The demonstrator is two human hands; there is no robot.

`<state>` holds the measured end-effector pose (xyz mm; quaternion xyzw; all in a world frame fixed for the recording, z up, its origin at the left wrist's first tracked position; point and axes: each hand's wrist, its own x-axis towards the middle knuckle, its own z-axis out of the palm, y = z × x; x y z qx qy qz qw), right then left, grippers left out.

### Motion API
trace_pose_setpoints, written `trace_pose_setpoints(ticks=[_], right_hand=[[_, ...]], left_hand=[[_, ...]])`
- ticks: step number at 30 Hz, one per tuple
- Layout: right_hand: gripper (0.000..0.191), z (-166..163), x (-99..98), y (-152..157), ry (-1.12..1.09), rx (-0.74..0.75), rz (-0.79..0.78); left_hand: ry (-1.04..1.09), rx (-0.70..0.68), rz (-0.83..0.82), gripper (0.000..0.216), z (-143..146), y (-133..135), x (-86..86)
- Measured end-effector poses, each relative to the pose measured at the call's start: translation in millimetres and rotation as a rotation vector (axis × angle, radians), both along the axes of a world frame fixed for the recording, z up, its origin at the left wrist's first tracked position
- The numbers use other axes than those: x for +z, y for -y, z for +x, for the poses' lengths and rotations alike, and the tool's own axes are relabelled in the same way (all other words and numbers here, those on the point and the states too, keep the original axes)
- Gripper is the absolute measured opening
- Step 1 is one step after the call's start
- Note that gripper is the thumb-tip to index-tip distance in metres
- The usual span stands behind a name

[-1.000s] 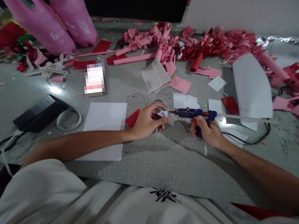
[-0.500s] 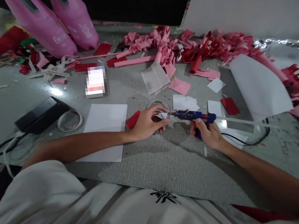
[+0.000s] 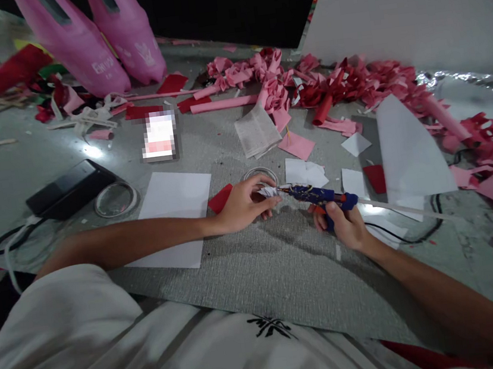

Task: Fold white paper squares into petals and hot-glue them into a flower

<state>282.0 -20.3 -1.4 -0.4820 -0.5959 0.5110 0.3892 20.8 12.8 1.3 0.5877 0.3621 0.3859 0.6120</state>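
Observation:
Pinched in my left hand is a small folded white paper piece, partly hidden by the fingers. My right hand is wrapped round the handle of a blue hot glue gun. Its nozzle points left and meets the paper piece, or comes very close to it. A long pale glue stick juts out of the gun's back end. Under my left forearm lies a white paper sheet, with a red paper piece beside it.
Tape rolls, a black box-shaped device and a blurred-out phone lie left. Pink bottles stand behind. Pink and red paper flowers line the back. A curved white sheet and the gun's black cord are right.
The curved white sheet on the right has shifted left and tilted differently. The glue gun's back end has dipped slightly, its nozzle still at the paper piece. My left hand stays nearly still.

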Motion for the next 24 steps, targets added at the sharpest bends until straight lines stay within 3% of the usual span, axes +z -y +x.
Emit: trace_pose_setpoints(ticks=[9,14,24], right_hand=[[0.06,12.3,-5.0,2.9,0.148,0.068,0.083],[0.057,11.6,0.8,0.8,0.151,0.078,0.014],[0.054,10.2,-10.6,0.3,0.146,-0.072,0.029]], left_hand=[[0.012,0.01,-0.001,0.032,0.7,-0.6,1.8],[0.013,0.01,-0.014,0.037,0.8,-0.6,-1.9],[-0.014,-0.004,0.014,0.039,-0.6,-0.5,-1.0]])
